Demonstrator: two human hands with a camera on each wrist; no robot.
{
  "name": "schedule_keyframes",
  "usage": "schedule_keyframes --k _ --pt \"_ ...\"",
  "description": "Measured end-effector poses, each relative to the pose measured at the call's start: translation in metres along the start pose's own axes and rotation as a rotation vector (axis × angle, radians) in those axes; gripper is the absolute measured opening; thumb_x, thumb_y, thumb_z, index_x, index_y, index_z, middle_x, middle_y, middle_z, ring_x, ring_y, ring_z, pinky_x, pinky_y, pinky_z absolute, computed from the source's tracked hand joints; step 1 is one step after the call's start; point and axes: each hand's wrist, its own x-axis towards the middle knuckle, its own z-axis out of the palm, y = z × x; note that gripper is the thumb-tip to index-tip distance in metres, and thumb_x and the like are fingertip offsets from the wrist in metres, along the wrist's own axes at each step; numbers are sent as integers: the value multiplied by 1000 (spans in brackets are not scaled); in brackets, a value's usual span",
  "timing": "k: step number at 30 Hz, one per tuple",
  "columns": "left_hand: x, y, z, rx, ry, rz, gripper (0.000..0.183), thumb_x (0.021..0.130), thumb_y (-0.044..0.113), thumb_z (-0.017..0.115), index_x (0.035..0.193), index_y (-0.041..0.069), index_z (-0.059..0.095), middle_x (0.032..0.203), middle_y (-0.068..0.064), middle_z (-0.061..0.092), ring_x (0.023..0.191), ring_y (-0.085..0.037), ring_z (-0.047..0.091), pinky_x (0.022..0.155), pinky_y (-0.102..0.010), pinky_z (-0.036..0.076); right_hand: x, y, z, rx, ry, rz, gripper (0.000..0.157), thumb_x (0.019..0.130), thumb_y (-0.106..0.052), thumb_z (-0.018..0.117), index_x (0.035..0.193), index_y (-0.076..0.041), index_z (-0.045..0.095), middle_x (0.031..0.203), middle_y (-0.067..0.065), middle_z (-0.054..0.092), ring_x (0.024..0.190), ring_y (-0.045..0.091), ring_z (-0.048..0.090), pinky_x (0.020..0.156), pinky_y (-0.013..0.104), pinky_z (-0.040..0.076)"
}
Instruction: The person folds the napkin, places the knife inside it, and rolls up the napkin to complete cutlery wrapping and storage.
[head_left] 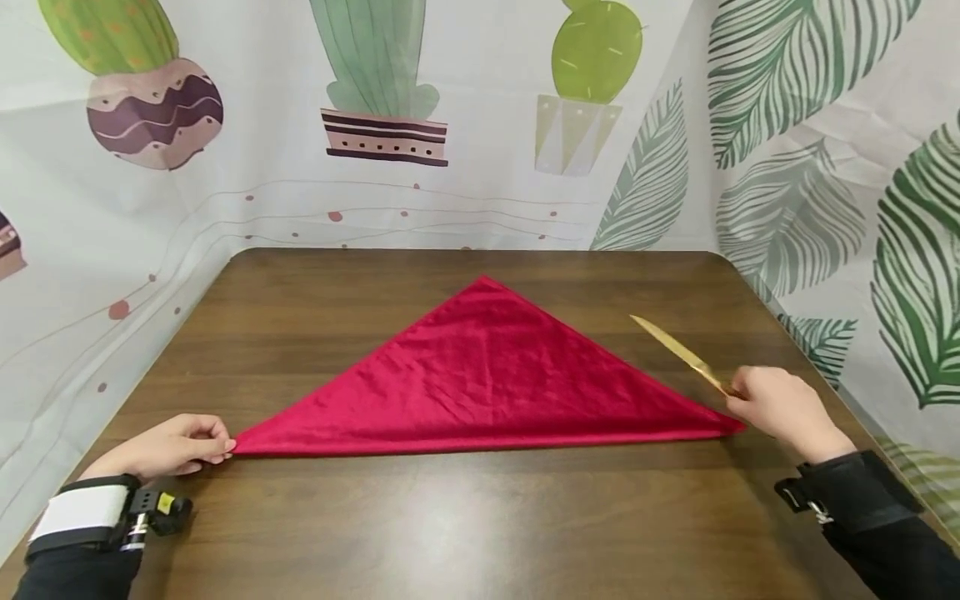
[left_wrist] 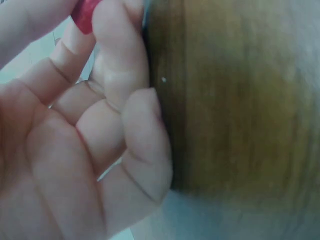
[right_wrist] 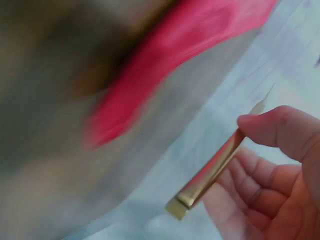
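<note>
A red satiny cloth (head_left: pixel 480 375), folded into a triangle, lies on the wooden table with its peak pointing away and its long folded edge toward me. At its left corner my left hand (head_left: pixel 168 446) pinches the tip between thumb and finger; a bit of red cloth (left_wrist: pixel 86 16) shows there in the left wrist view. My right hand (head_left: pixel 783 408) holds a gold table knife (head_left: pixel 678 343) by its handle, above the cloth's right corner, blade slanting up and left. In the right wrist view the thumb presses on the knife handle (right_wrist: pixel 212 172), apart from the cloth corner.
The brown wooden table (head_left: pixel 450 525) has rounded far corners. Behind and beside it hangs a white backdrop (head_left: pixel 480 183) printed with potted cacti and green leaves. Black bands with small devices sit on both wrists.
</note>
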Motion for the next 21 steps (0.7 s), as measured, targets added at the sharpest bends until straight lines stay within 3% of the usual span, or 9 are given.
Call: schedule_keyframes --k 4,8,13,18,21 --pt "-2 0 -1 -28 -3 21 17 89 6 48 83 -10 46 74 8 56 59 -2 45 46 -19 38 20 -51 2 -50 186 -205 15 65 -10 64 61 -15 50 58 -5 44 49 13 41 42 32 33" --pt "-1 0 3 -39 4 26 17 89 6 48 83 -10 46 76 7 57 61 -2 47 48 -19 38 38 -99 14 -89 234 -371 17 65 -10 68 65 -12 51 62 -3 48 54 16 48 46 32 40" --pt "-2 0 6 -54 13 9 19 89 7 50 84 -10 47 74 6 57 61 -3 47 47 -19 38 57 -145 31 -94 125 -529 23 69 -15 72 64 -12 49 61 -2 45 57 14 46 50 27 40" --pt "-4 0 6 -65 26 -12 20 88 8 51 84 -11 47 73 6 58 59 -3 46 46 -18 38 67 -175 44 -47 -39 -586 21 69 -20 74 68 -13 54 61 -5 46 56 9 43 54 23 41" --pt "-5 0 4 -51 49 -28 20 88 9 52 84 -11 48 72 5 58 59 -3 47 47 -19 38 70 -186 49 -27 -88 -613 21 68 -19 74 69 -12 55 61 -5 46 55 9 43 55 23 42"
